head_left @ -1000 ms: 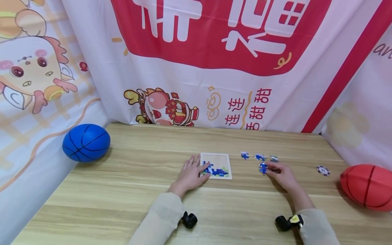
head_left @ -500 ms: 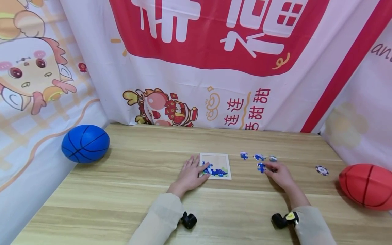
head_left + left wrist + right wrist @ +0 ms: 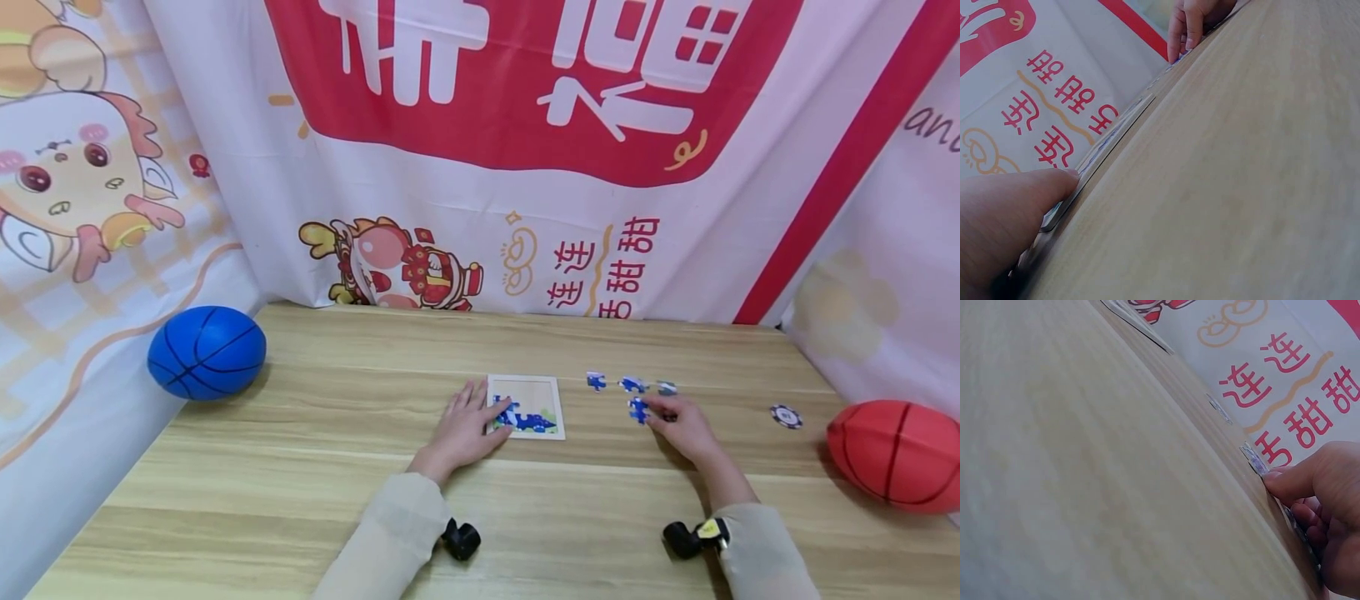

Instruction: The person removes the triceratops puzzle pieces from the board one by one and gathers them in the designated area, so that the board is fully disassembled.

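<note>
1. Two big things set the scene: a printed cloth backdrop (image 3: pixel 480 150) with red panels and cartoon characters hanging behind and around, and a wooden table (image 3: pixel 300 500) with light grain that everything sits on.
2. Next down in size, a red ball (image 3: pixel 892 454) sits at the table's far right edge, and a blue ball (image 3: pixel 206 352) sits at the far left against the cloth.
3. Left hand (image 3: pixel 465 429) lies flat on the table with fingers straight and relaxed, gripping nothing. Its fingertips rest on the left edge of the puzzle tray; the left wrist view shows a fingertip (image 3: pixel 1054 181) touching the tray's rim.
4. Right hand (image 3: pixel 686 429) is right of the tray, fingers curled, pinching a blue puzzle piece (image 3: pixel 639 409) at its fingertips. The piece is low at the table surface, well apart from the tray. From the right wrist view a fingertip (image 3: pixel 1285 481) sits against the piece's edge.
5. Puzzle tray (image 3: pixel 525 406) is a pale square lying flat mid-table, between the hands. Only its bottom row looks filled in with blue bits, the upper part is bare.
6. Three loose pieces (image 3: pixel 632 384) sit in a row just behind the right hand, to the right of the tray.
7. Smallest: a poker chip (image 3: pixel 785 416) lies flat between the right hand and the red ball.
</note>
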A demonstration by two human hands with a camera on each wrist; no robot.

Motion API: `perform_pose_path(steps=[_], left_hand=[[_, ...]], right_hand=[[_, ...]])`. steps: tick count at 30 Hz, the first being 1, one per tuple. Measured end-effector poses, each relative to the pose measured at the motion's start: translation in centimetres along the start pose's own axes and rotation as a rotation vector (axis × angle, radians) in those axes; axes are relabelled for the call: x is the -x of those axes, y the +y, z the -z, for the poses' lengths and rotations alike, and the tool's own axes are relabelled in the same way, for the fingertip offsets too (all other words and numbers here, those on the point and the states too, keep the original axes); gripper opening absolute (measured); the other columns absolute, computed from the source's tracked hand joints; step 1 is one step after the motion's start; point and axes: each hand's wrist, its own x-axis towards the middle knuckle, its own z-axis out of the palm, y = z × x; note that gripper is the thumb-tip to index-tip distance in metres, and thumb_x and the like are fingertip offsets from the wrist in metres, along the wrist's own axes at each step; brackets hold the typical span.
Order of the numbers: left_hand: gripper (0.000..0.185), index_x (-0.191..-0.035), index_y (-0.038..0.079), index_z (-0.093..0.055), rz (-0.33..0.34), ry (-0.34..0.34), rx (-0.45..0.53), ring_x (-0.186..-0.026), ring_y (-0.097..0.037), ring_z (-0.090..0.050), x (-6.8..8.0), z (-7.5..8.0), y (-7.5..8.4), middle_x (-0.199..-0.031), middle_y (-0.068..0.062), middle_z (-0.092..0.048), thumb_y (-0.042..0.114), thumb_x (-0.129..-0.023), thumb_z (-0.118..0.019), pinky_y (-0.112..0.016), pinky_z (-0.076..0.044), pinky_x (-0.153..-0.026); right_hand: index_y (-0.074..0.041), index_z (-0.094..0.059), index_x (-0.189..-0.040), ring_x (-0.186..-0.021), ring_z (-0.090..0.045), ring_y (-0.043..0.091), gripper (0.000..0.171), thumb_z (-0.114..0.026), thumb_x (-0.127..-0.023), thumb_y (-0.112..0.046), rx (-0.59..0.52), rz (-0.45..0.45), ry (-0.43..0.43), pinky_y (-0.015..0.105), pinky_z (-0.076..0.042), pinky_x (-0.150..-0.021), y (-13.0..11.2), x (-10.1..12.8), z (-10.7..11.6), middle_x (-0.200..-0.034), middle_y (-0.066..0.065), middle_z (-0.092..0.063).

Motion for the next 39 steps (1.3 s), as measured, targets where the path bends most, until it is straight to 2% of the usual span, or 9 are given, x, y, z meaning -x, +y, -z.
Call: perform_pose_path(steps=[4, 11, 17, 23, 26, 30, 33, 39], left_hand=[[0.05, -0.132, 0.025, -0.037, 0.008, 0.0, -0.005, -0.127, -0.032, -0.001, 0.0, 0.0, -0.2, -0.141, -0.015, -0.009, 0.047, -0.087, -0.039, -0.046, -0.003, -0.1], [0.05, -0.131, 0.025, -0.038, 0.008, 0.01, -0.014, -0.127, -0.033, -0.003, 0.0, -0.1, -0.3, -0.141, -0.015, -0.01, 0.048, -0.087, -0.039, -0.046, -0.004, -0.1], [0.05, -0.131, 0.024, -0.039, 0.005, 0.019, -0.014, -0.127, -0.033, -0.004, 0.0, -0.1, -0.3, -0.141, -0.016, -0.012, 0.047, -0.086, -0.041, -0.047, -0.005, -0.1], [0.05, -0.13, 0.021, -0.041, -0.006, 0.051, 0.022, -0.126, -0.034, -0.007, -0.1, -0.2, -0.5, -0.139, -0.018, -0.016, 0.045, -0.086, -0.043, -0.047, -0.007, -0.099], [0.051, -0.13, 0.017, -0.041, -0.006, 0.085, 0.059, -0.126, -0.034, -0.01, -0.1, -0.1, -0.7, -0.138, -0.021, -0.019, 0.043, -0.086, -0.045, -0.048, -0.009, -0.099], [0.055, -0.131, 0.015, -0.039, 0.03, 0.118, 0.076, -0.126, -0.033, -0.011, -0.1, 0.1, -1.2, -0.137, -0.021, -0.02, 0.043, -0.085, -0.048, -0.047, -0.009, -0.099], [0.058, -0.132, 0.016, -0.037, 0.057, 0.116, 0.066, -0.126, -0.032, -0.01, -0.1, 0.3, -1.5, -0.138, -0.02, -0.019, 0.045, -0.083, -0.049, -0.046, -0.008, -0.1], [0.062, -0.133, 0.017, -0.034, 0.062, 0.09, 0.057, -0.127, -0.032, -0.007, -0.1, 0.4, -1.7, -0.139, -0.02, -0.016, 0.049, -0.082, -0.048, -0.045, -0.007, -0.1]], right_hand=[[0.004, -0.056, -0.109, -0.088, -0.048, 0.033, 0.032, -0.059, -0.079, -0.005, -0.022, -0.022, -0.011, 0.047, -0.037, -0.077, -0.2, -0.1, 0.0, -0.096, 0.02, -0.053], [0.005, -0.052, -0.113, -0.08, -0.047, 0.025, 0.034, -0.058, -0.081, -0.005, -0.153, -0.116, -0.04, 0.031, -0.041, -0.065, -0.2, -0.6, 0.2, -0.093, 0.016, -0.054], [0.005, -0.045, -0.119, -0.088, -0.046, 0.027, 0.037, -0.052, -0.085, -0.009, -0.223, -0.139, -0.058, 0.034, -0.039, -0.073, -1.3, -0.8, 1.1, -0.1, 0.018, -0.051], [0.0, -0.045, -0.122, -0.09, -0.045, 0.026, 0.039, -0.052, -0.086, -0.014, -0.257, -0.142, -0.063, 0.033, -0.042, -0.072, -4.2, -1.0, 1.4, -0.103, 0.016, -0.05], [0.001, -0.047, -0.119, -0.087, -0.047, 0.025, 0.038, -0.054, -0.086, -0.014, -0.247, -0.09, -0.051, 0.031, -0.043, -0.07, -5.8, -1.3, 0.7, -0.099, 0.015, -0.053], [0.003, -0.051, -0.114, -0.084, -0.049, 0.023, 0.034, -0.056, -0.084, -0.011, -0.289, -0.02, -0.034, 0.03, -0.042, -0.07, -7.5, -2.0, -1.2, -0.094, 0.014, -0.055], [0.0, -0.053, -0.113, -0.085, -0.049, 0.022, 0.032, -0.057, -0.083, -0.01, -0.323, -0.035, -0.057, 0.031, -0.042, -0.071, -8.8, -2.6, -2.7, -0.093, 0.011, -0.055], [-0.002, -0.053, -0.113, -0.084, -0.049, 0.021, 0.032, -0.057, -0.083, -0.009, -0.383, -0.075, -0.12, 0.031, -0.043, -0.071, -11.1, -3.4, -5.4, -0.092, 0.008, -0.055]])
